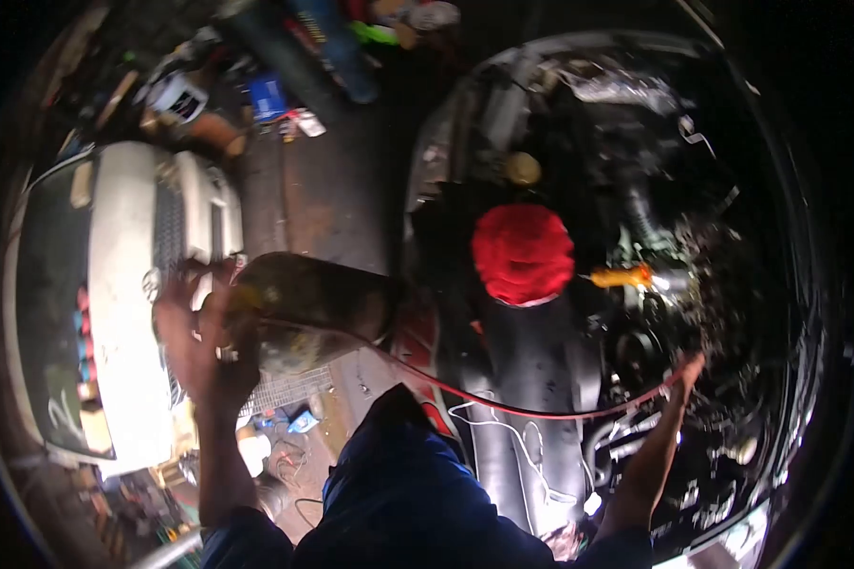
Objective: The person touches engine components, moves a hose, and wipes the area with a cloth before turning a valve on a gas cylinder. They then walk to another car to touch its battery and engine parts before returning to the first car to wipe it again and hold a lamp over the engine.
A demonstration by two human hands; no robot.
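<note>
- The dim garage floor (337, 180) is stretching between a white car (119, 313) and an engine bay (731, 313).
- The left hand (209, 327) is blurring beside a cylinder (327, 299), its grip unclear.
- The right hand (690, 372) is clamping its grip on the red hose (512, 410), which is arcing toward the cylinder.

The left hand (207, 334) is open, blurred; the right hand (691, 368) reaches outward.
</note>
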